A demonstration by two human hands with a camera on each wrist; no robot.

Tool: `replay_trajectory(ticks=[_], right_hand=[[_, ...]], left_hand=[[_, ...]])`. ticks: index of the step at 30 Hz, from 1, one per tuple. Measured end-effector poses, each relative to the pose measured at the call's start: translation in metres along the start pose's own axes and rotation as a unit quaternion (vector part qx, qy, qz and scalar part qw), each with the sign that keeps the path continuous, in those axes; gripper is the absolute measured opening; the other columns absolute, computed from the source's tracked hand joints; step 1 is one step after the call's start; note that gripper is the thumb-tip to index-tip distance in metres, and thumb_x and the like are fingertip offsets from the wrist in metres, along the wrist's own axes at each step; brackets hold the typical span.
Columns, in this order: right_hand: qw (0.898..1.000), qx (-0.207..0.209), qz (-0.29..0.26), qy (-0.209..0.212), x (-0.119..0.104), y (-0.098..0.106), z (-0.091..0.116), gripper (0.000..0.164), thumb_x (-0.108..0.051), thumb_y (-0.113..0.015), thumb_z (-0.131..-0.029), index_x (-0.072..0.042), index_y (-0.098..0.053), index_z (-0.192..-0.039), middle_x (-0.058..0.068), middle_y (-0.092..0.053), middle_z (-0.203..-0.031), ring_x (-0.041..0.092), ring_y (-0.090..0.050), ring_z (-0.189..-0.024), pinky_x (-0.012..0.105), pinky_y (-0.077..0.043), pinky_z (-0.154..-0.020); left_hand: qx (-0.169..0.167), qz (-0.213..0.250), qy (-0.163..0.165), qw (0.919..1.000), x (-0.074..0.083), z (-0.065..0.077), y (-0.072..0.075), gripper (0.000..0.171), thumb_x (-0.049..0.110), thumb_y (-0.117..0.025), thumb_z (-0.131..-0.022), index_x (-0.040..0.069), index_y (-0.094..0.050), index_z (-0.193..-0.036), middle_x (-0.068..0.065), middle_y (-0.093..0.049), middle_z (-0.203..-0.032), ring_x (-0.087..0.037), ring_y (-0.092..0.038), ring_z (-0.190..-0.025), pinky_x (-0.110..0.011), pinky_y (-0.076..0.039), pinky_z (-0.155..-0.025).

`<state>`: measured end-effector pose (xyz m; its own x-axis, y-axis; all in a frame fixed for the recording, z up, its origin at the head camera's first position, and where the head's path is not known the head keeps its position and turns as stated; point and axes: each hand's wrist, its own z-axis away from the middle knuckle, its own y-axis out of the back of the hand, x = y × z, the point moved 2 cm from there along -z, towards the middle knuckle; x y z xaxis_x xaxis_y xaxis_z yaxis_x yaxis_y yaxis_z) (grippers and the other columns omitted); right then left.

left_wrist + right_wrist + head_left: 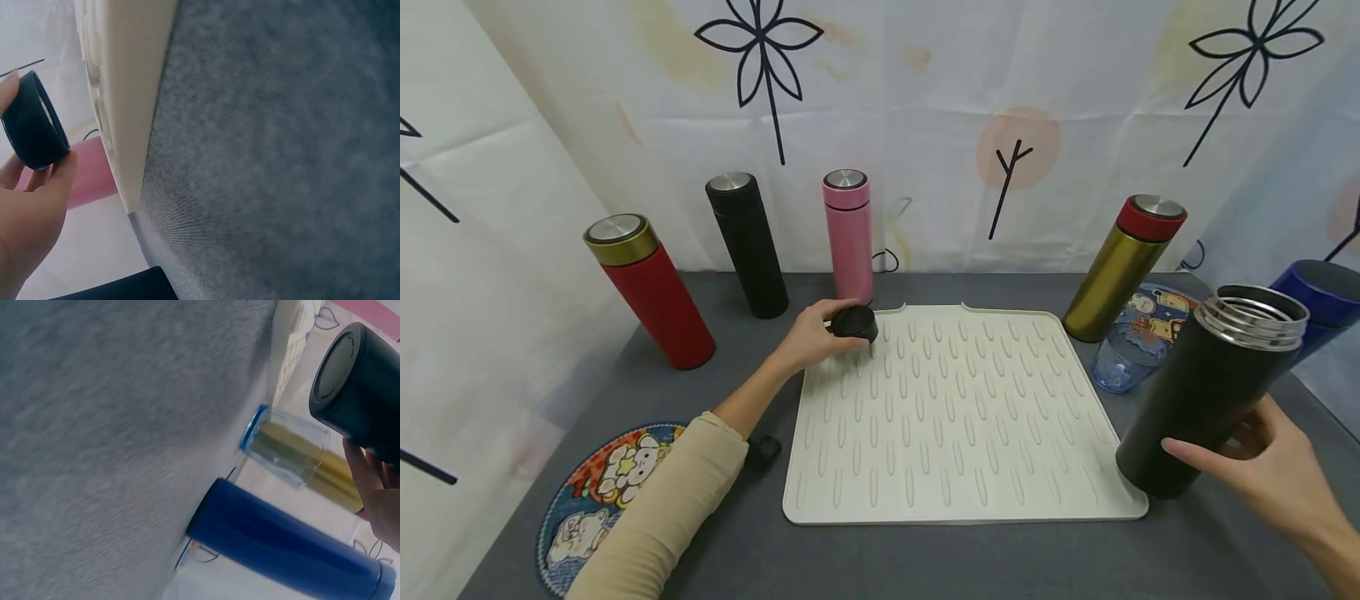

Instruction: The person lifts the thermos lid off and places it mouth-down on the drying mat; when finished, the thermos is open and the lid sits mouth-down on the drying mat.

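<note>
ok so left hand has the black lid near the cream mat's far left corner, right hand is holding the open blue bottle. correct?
Bottle's wrong: the right hand holds the open black bottle, per the head view. The blue bottle stands beyond it. Rest holds: left hand has the black lid near the cream mat's far left corner.

Wht cloth [932,183] w/ blk flower prints [762,37] behind gry tabletop [955,562].
</note>
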<state>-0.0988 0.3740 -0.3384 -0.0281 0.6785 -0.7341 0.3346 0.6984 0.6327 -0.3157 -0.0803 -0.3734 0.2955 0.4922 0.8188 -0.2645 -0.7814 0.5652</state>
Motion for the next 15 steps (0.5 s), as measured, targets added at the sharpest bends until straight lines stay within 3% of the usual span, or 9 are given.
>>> replay_trajectory(ticks=[8,15], right_hand=[[0.999,0.040,0.011,-0.033,0.013,0.007,0.001,0.077,-0.009,-0.079,-0.080,-0.026,-0.037,-0.142,-0.024,-0.039,-0.108,-0.010,-0.043,-0.083,0.004,-0.038,-0.060],[0.995,0.090,0.023,-0.049,0.084,0.017,-0.010,0.079,-0.013,-0.082,-0.079,-0.028,-0.039,-0.144,-0.020,-0.043,-0.110,-0.007,-0.044,-0.089,0.003,-0.036,-0.064]], left_hand=[[-0.016,-0.055,0.014,0.9983,-0.004,-0.002,-0.003,0.077,0.025,-0.084,-0.076,0.009,-0.050,-0.142,-0.015,-0.049,-0.134,-0.032,-0.049,-0.119,-0.047,-0.045,-0.091],[-0.031,-0.070,0.010,0.9970,-0.006,-0.004,-0.005,0.077,0.024,-0.083,-0.077,0.006,-0.047,-0.143,-0.016,-0.048,-0.135,-0.034,-0.046,-0.122,-0.048,-0.044,-0.094]])
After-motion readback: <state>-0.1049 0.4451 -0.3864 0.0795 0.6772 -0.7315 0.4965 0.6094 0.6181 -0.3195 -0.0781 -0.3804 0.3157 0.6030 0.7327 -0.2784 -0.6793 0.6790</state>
